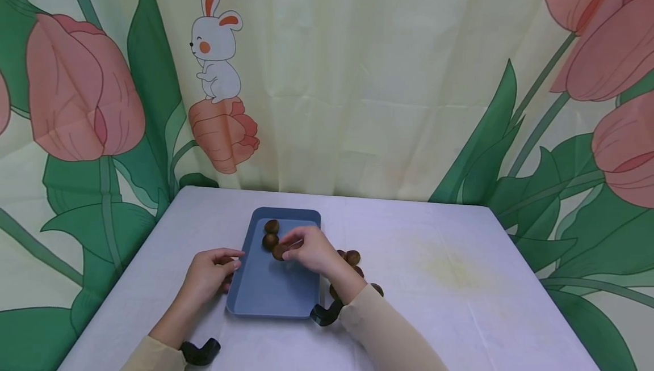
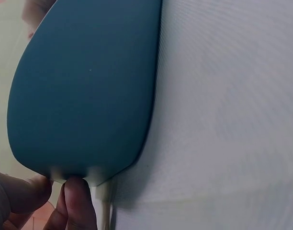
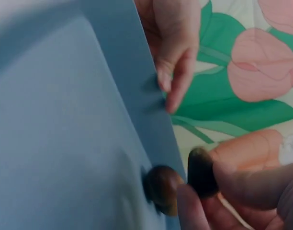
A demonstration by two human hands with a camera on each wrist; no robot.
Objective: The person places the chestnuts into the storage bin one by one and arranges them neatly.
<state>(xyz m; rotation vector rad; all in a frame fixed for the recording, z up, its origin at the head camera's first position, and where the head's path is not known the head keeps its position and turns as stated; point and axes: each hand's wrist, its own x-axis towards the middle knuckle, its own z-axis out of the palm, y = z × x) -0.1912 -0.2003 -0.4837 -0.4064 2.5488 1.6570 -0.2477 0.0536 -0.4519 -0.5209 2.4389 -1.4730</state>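
Note:
A blue rectangular tray (image 1: pixel 291 294) lies on the table. My right hand (image 1: pixel 313 251) is over it and pinches a brown chestnut (image 3: pixel 202 172) between thumb and fingers. Two other chestnuts (image 1: pixel 270 241) lie inside the tray toward its upper left, close to the held one. At the tray's left side, my left hand (image 1: pixel 204 272) touches the outer wall with its fingertips (image 2: pixel 79 191); its fingers look extended and are not wrapped round the tray.
Several loose chestnuts (image 1: pixel 352 257) lie on the white tablecloth (image 1: pixel 424 303) to the right of the tray, partly behind my right forearm. A black wrist camera (image 1: pixel 201 352) sits by my left wrist. Behind the table hangs a printed curtain (image 1: pixel 347 87).

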